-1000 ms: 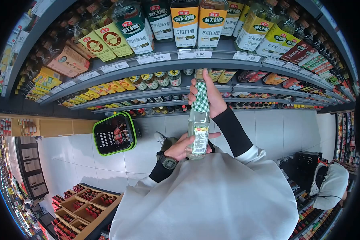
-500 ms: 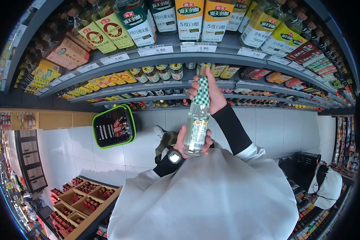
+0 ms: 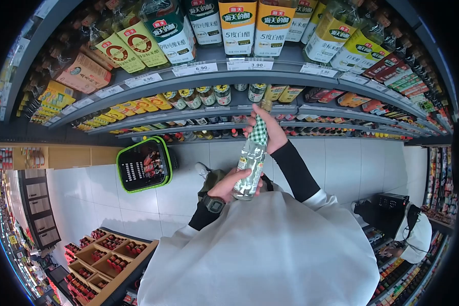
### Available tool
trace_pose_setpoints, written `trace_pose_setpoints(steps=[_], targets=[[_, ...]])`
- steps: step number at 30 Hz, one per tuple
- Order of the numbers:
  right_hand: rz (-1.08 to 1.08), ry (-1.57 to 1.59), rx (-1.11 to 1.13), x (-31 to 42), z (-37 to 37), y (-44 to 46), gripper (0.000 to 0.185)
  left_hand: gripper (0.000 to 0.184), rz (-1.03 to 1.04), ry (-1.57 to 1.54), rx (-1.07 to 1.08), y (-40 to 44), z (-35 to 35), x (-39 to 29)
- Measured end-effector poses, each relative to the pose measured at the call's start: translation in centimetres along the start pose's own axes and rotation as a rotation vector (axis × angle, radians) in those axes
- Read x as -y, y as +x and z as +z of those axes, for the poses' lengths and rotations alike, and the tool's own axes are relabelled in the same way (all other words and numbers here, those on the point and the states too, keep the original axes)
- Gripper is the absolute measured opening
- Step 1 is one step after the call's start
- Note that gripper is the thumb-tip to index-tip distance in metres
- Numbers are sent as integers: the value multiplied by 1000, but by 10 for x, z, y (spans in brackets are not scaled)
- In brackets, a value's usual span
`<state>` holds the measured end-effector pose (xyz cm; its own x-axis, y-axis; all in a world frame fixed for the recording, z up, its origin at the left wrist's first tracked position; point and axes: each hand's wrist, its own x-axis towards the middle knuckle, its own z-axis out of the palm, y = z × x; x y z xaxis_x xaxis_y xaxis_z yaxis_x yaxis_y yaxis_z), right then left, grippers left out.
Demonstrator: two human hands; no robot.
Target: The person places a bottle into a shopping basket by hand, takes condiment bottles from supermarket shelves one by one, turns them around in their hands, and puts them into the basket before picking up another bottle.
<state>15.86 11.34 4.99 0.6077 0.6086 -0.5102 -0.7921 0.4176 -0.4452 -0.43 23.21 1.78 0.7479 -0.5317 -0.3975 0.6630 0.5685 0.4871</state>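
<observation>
A clear glass bottle with a green-and-white checked wrap round its neck is held in front of my chest, tilted with its cap end toward the shelves. My right hand is closed around the checked neck. Near the base, my left hand, with a watch on its wrist, grips the lower body, its thumb lying across the front. Part of a printed label shows beside that thumb; the fingers behind the glass are mostly hidden.
Ahead, a curved-looking shelf carries vinegar bottles above price tags. A green-rimmed black basket holding some packages stands on the floor at left. Behind left is a wooden display rack; another person is at right.
The bottle has turned about its length, so its label faces more to the left, and its neck has come down a little. My left thumb now lies over the front of the bottle.
</observation>
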Motion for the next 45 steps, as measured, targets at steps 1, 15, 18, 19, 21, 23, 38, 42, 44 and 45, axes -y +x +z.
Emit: trace_pose_setpoints(steps=[1, 15, 18, 19, 21, 23, 38, 42, 44, 45], targets=[[11, -6, 34, -1, -1, 2, 28, 58, 17, 36, -22, 0, 1, 0], [73, 44, 195, 15, 27, -6, 22, 38, -50, -435, 290, 31, -34, 37], [98, 76, 208, 15, 26, -4, 22, 42, 25, -440, 344, 35, -38, 49], [106, 101, 217, 13, 23, -2, 21, 42, 59, -523, 391, 37, -35, 52], [114, 123, 232, 13, 21, 0, 21, 42, 125, -689, 484, 37, -23, 53], [113, 117, 242, 13, 21, 0, 23, 68, -2, -771, 404, 30, -11, 35], [27, -4, 149, 10, 44, -10, 69, 79, 83, -567, 599, 16, 2, 3], [-68, 50, 139, -11, -2, 9, 76, 78, 108, -567, 640, 11, 5, 0], [-168, -24, 118, -43, -89, 57, 64, 77, 110, -556, 643, 11, 5, -1], [-187, -14, 78, -45, -94, 60, 53, 77, 106, -551, 644, 11, 5, 0]])
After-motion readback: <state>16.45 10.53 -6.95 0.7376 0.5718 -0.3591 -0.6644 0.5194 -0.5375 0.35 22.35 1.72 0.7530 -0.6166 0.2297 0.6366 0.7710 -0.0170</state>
